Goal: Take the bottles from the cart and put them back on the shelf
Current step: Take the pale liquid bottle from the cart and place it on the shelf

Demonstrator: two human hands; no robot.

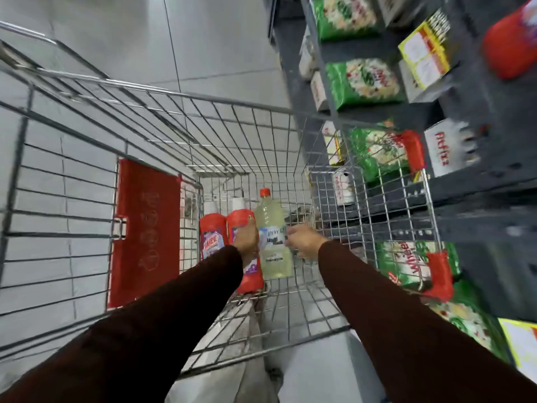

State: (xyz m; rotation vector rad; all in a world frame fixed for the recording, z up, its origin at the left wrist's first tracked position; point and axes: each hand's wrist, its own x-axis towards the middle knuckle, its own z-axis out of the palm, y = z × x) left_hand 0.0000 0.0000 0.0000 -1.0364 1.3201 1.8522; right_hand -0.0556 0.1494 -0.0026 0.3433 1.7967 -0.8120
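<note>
Three bottles stand in the wire cart, near its end below me. Two are red bottles with white caps: one at the left, and a second red bottle beside it. To their right is a pale yellow bottle with a red cap. My left hand is wrapped on the second red bottle, covering its right side. My right hand is open just right of the yellow bottle, with its fingertips touching the label. The dark shelf unit runs along the cart's right side.
The shelves hold green bags, white boxes and a yellow box. A red flap hangs on the cart's left wall. Red bumpers sit on the cart's right rim, close to the shelf. Grey tile floor lies beyond the cart.
</note>
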